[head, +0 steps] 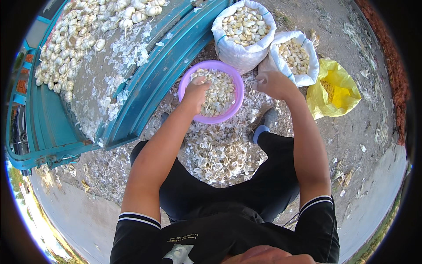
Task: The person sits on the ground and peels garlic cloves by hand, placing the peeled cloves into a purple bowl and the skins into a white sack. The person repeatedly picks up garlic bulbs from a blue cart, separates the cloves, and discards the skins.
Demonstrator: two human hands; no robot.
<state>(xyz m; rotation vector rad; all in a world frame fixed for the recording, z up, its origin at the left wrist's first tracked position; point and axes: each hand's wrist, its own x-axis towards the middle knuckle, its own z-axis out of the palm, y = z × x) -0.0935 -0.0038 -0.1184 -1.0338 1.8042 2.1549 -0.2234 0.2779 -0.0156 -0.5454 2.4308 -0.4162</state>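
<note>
A purple plastic basin [240, 90], piled with peeled-apart garlic cloves [219, 92], stands on the ground before me. My left hand [197, 93] is over its left side, fingers curled close to the cloves; whether they hold one is hidden. My right hand [276, 85] is in front of a smaller white woven sack [313, 71] of garlic cloves, to the right of the basin. It is blurred, with bent fingers, and I cannot make out anything in it. Behind the basin a larger white woven sack [242, 57] is full of cloves.
A yellow sack [316, 102] with some cloves inside stands at the right. On the left, a blue metal truck bed [158, 79] carries whole garlic bulbs [66, 59] and loose skins. Garlic skins and stem pieces [221, 155] cover the ground between my feet.
</note>
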